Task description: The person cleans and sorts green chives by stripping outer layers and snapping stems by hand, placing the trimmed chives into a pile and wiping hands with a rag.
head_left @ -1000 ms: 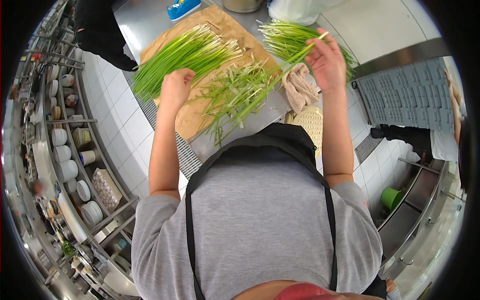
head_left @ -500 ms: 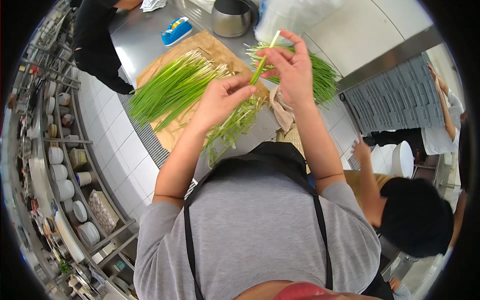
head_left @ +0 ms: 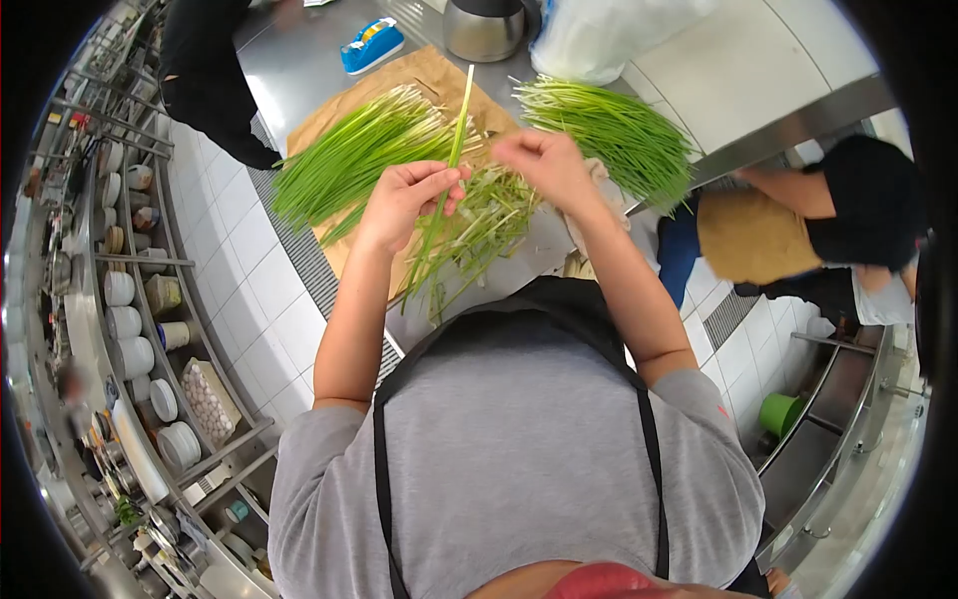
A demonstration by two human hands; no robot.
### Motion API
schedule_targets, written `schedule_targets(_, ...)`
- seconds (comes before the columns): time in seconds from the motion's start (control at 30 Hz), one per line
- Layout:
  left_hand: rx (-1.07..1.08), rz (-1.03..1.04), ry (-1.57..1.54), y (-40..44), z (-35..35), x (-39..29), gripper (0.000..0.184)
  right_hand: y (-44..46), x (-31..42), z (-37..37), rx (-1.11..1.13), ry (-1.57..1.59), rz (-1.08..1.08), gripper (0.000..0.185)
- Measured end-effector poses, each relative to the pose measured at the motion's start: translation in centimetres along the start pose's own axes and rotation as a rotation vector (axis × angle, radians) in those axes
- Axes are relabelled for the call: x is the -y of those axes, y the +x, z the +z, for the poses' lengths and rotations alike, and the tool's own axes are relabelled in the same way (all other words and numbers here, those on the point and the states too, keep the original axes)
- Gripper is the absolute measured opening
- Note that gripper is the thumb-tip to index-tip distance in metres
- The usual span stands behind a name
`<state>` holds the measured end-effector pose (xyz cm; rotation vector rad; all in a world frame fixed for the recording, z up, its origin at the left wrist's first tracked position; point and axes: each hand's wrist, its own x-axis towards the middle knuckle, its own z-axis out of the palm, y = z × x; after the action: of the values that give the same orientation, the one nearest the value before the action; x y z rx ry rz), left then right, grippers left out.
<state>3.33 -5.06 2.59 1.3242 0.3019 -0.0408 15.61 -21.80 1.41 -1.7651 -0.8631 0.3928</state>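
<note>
My left hand [head_left: 411, 203] is closed in a pinch around a garlic chive stalk [head_left: 462, 125], its pale end pointing up and away. My right hand [head_left: 549, 165] is a little to the right, off the stalk, its fingers curled together. Motion blurs its fingertips, so whatever they hold cannot be made out. Below and between my hands lies a loose heap of chive trimmings [head_left: 489, 215]. A large bunch of chives [head_left: 349, 150] rests on brown paper [head_left: 424, 68] at the left. Another chive bunch [head_left: 614, 130] lies at the right.
A blue tape dispenser [head_left: 372, 45] and a steel jug [head_left: 483, 30] stand at the back of the metal table, beside a plastic bag [head_left: 589, 40]. A cloth [head_left: 599, 195] lies near my right wrist. People stand at back left and at right. Shelves [head_left: 130, 329] line the left.
My right hand has come off the stalk and moved down and closer to me. My left hand has shifted left, tilting the stalk more upright. At right, a person moved, and the grey stacked crates left view.
</note>
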Motion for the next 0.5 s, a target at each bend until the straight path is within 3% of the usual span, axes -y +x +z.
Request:
schedule_targets(0.07,0.016,-0.021,0.018,-0.5,0.7,0.2,0.020,0.8,2.4,-0.5,-0.159,0.560,0.225,0.018)
schedule_targets(0.1,0.027,-0.019,0.032,-0.4,1.0,-0.1,0.020,1.0,2.9,-0.3,-0.155,0.687,0.256,0.019)
schedule_targets(0.2,0.114,0.016,0.142,-0.6,1.6,0.0,0.019,2.0,2.1,-0.1,-0.142,0.836,0.278,0.019)
schedule_targets(0.4,0.064,-0.007,0.013,-1.0,1.0,0.7,0.020,3.1,0.9,-1.8,-0.375,1.033,0.086,0.013)
schedule_targets(0.5,0.047,-0.034,0.108,-1.3,-0.6,1.4,0.021,3.8,0.5,-7.2,-0.525,1.042,0.004,0.018)
